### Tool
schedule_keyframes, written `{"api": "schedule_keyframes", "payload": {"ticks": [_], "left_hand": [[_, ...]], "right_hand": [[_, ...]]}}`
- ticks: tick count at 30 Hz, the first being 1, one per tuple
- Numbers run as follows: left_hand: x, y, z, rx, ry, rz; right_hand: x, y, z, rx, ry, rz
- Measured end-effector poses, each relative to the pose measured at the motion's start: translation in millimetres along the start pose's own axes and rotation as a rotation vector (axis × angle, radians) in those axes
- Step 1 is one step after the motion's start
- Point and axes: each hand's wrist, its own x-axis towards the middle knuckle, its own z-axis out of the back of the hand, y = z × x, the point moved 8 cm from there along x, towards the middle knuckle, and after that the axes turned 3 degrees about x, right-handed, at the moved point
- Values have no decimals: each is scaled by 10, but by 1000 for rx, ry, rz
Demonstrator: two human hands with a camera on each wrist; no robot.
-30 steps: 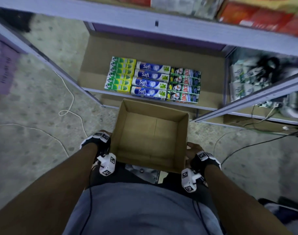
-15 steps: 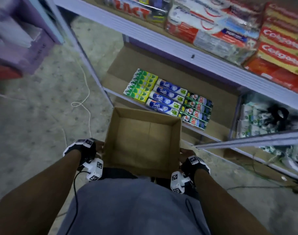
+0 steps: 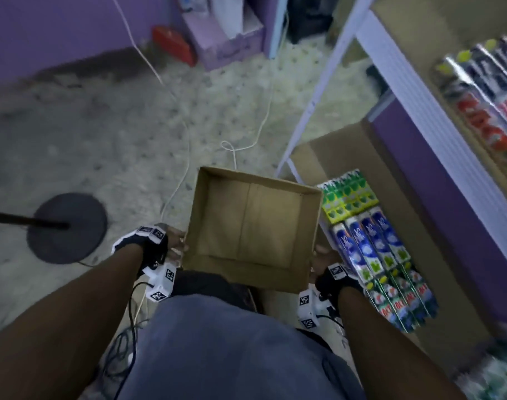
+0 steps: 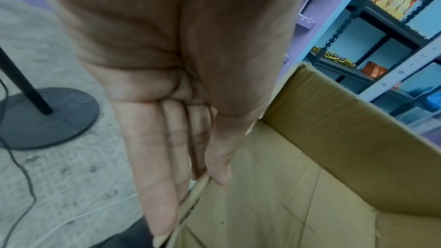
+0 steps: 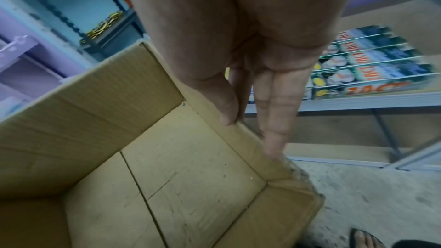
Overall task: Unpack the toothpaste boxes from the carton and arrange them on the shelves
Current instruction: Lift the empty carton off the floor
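Between the hands sits the carton (image 3: 253, 226), left hand (image 3: 171, 243) and right hand (image 3: 323, 259) pinching its side walls.

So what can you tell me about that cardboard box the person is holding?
The carton is plain brown corrugated cardboard, open at the top and empty: only its bare bottom flaps, meeting at a middle seam, show inside. It is held off the floor in front of the person's body, about level. The left hand grips its left wall and the right hand its right wall, thumbs inside over the rim, fingers outside. One near corner looks frayed. Toothpaste boxes lie on the low shelf to its right.
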Motion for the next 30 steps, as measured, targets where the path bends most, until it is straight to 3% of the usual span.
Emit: {"api": "schedule_keyframes", "payload": {"ticks": [6,14,21,30], "left_hand": [[183,-210,722,-9,68,43],[406,-389,1490,-5,-4,117],[409,-433,1459,1,80,160],[339,-457,961,-82,62,190]], "right_hand": [[-40,1147,-344,92,-37,81],[59,2247,-666,-112,-57,120],[254,2547,-649,-249,54,125],[620,2618,-238,-380,122,128]]}}
